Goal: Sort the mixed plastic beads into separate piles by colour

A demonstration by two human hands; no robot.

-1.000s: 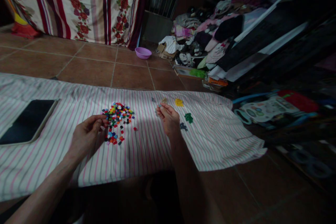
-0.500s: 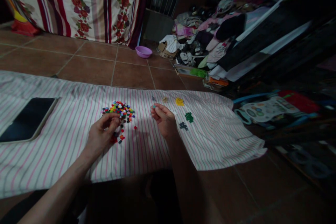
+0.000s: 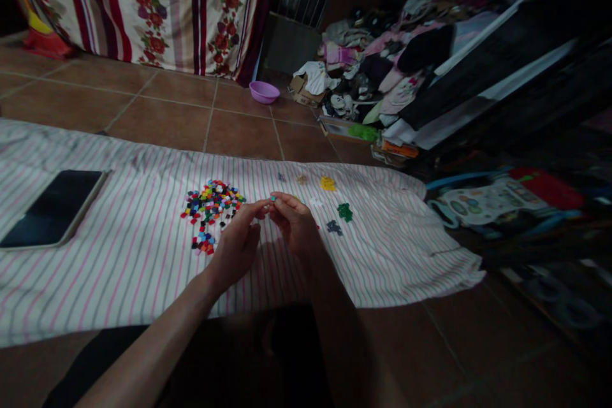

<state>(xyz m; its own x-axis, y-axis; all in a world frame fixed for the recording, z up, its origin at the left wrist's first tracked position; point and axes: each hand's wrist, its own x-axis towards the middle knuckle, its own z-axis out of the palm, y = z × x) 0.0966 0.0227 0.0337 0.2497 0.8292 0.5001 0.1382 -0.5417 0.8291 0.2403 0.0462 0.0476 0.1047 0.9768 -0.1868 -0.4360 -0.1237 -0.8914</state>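
My right hand [image 3: 297, 227] pinches a small teal piece [image 3: 273, 199] between thumb and fingertips, above the striped cloth. My left hand [image 3: 240, 237] reaches in from the side, its fingers closed and their tips meeting those of the right hand; whatever they hold is too small to make out. To the left of both hands lies a mixed pile of small cube-like pieces [image 3: 213, 201] in many colours, partly behind the left hand. Right of my hands sit sorted clusters: yellow pieces [image 3: 327, 183], green pieces [image 3: 345, 211], dark grey pieces [image 3: 334, 227], white pieces [image 3: 316, 202] and tan pieces [image 3: 301, 179].
A dark-screened tablet [image 3: 50, 210] rests on the striped cloth [image 3: 143, 268] at the left. Beyond the cloth, a purple basin [image 3: 264, 92] stands on the tiled floor near a heap of clothes [image 3: 382, 64]. A red broom head [image 3: 46, 43] leans by the curtain.
My left hand has moved right, away from the mixed pile, to meet my right hand. The right hand still pinches the teal piece, slightly further left and lower.
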